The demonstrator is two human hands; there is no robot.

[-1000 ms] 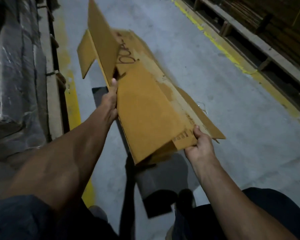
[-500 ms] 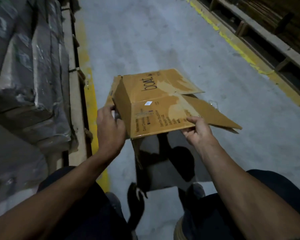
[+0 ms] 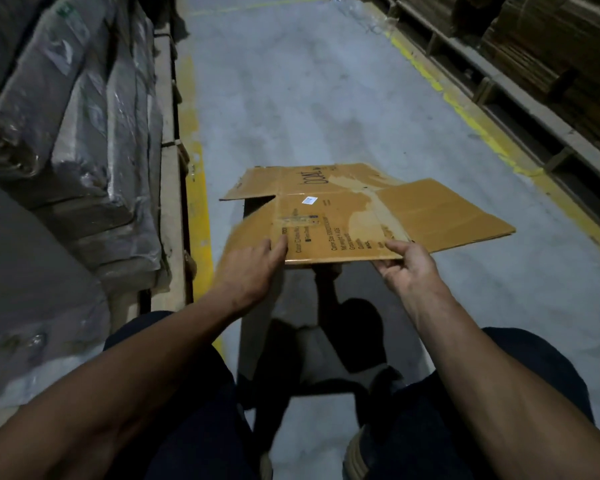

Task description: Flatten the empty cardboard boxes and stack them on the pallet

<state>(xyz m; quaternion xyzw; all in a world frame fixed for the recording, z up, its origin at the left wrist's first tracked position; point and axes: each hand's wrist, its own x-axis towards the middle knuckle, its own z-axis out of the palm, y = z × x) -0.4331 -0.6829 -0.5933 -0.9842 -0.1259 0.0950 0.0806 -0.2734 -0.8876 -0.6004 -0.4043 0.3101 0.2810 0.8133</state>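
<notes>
box [image 3: 340, 216] now flat; left hand [image 3: 248, 270] pressing it.

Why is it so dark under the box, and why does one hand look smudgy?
Head view: the flattened cardboard box blocks dim overhead light, casting a black shadow on the floor; the left hand is motion-blurred, the right hand sharper; the aisle edges bend from the wide lens.

Box over the aisle, hands at its near edge
Flattened box [image 3: 343, 216] above the floor [image 3: 291, 98]; left hand [image 3: 248, 271] on it, right hand [image 3: 407, 268] beside; wrapped stacks [image 3: 84, 116] left; pallets [image 3: 534, 109] right.

Grey concrete floor [image 3: 291, 109], yellow lines [image 3: 196, 202]
</notes>
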